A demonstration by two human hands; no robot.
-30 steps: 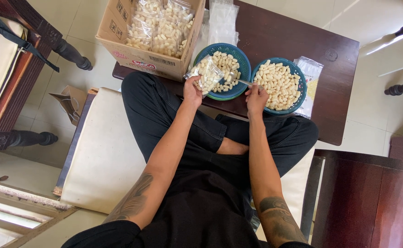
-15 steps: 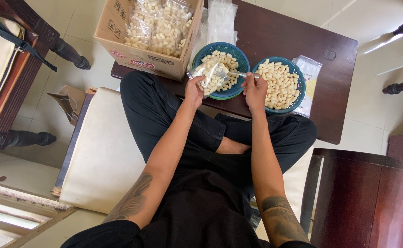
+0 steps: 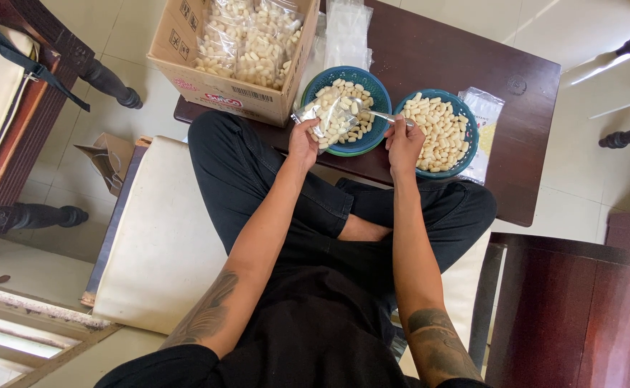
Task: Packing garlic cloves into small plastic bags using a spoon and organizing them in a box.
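My left hand [image 3: 303, 142] holds a small clear plastic bag [image 3: 329, 117] partly filled with pale finger-shaped snacks, over the left blue bowl [image 3: 374, 85]. My right hand [image 3: 404, 144] grips a metal spoon [image 3: 376, 114] whose bowl reaches into that left bowl, close to the bag's mouth. A second blue bowl [image 3: 467, 131], heaped with the same snacks, stands just right of it. Both bowls sit on a dark wooden table [image 3: 466, 65].
A cardboard box [image 3: 214, 86] full of filled bags stands at the table's left end. Empty clear bags [image 3: 348, 32] lie behind the bowls, another packet [image 3: 486, 108] beside the right bowl. I sit cross-legged on a cream cushion [image 3: 164, 237]. Dark wooden furniture [image 3: 566, 309] stands at right.
The spoon has swung from the right bowl's side into the left bowl, toward the bag's mouth. My left hand keeps the bag in about the same place.
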